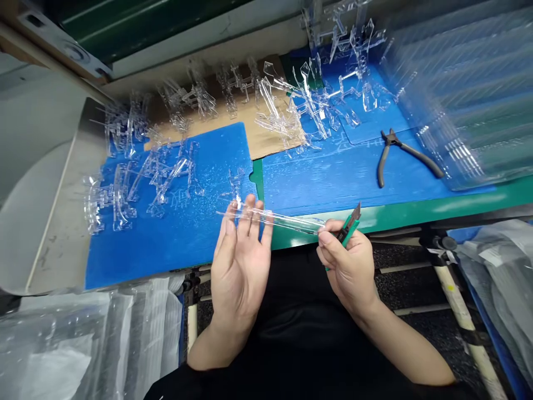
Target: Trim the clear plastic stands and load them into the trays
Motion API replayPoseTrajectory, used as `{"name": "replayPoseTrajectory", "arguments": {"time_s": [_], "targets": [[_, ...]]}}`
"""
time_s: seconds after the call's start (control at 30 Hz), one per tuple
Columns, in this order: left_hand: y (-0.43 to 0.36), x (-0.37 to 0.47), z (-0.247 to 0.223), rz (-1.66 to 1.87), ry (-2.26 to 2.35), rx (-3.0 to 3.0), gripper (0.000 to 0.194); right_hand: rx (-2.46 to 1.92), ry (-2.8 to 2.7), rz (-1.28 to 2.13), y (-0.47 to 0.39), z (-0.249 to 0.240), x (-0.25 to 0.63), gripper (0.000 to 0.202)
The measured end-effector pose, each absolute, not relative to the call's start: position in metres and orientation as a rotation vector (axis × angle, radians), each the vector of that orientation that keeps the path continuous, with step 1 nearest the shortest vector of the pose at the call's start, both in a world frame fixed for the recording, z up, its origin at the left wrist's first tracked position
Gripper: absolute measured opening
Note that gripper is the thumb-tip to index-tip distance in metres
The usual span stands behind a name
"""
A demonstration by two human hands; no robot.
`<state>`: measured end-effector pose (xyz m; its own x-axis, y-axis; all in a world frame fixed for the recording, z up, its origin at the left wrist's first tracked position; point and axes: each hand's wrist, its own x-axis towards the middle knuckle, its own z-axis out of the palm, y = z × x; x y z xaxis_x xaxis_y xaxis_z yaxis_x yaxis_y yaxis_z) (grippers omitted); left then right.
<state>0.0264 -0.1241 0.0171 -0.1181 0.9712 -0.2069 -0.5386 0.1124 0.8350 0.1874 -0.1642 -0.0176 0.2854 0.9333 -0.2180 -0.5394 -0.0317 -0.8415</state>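
A long clear plastic piece (291, 221) stretches between my two hands at the table's front edge. My right hand (350, 258) pinches its right end between thumb and fingers, and the same hand holds a green utility knife (348, 229) with its blade pointing up. My left hand (244, 261) is palm up with fingers spread, and the left part of the clear piece lies across its fingertips. Just beyond those fingertips, a small clear part (236, 180) rests on the blue sheet (200, 222).
Clustered clear plastic parts (160, 172) lie on the blue sheet, and more lie on brown cardboard (237, 130). Pliers (391, 139) rest on the right blue sheet (312, 178). Stacked clear trays (470, 100) stand at the right. Wrapped bundles (141, 328) flank me below the table.
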Motion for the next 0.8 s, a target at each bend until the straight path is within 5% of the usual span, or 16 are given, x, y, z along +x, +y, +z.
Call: {"name": "replayPoseTrajectory", "arguments": {"time_s": [0.13,0.23,0.3,0.43,0.53,0.8], "targets": [[-0.122,0.010,0.017,1.610,1.192,1.138,0.042,-1.041,-0.472,1.198,-0.161,-0.016,0.194,0.017],[-0.112,-0.003,0.022,1.866,1.341,1.992,0.077,-1.090,-0.620,1.109,-0.159,-0.014,0.206,0.013],[-0.105,-0.005,0.028,1.513,1.299,2.505,0.088,-1.128,-0.877,1.046,-0.157,-0.009,0.215,0.010],[-0.097,0.004,0.034,0.686,0.920,2.513,0.040,-1.066,-1.275,1.000,-0.149,0.004,0.225,0.011],[-0.097,0.012,0.030,0.751,0.745,2.306,0.016,-1.036,-1.390,1.005,-0.144,0.011,0.227,0.010],[-0.100,0.003,0.020,1.192,0.860,2.324,0.015,-1.319,-1.685,0.665,-0.159,0.028,0.236,0.021]]}}
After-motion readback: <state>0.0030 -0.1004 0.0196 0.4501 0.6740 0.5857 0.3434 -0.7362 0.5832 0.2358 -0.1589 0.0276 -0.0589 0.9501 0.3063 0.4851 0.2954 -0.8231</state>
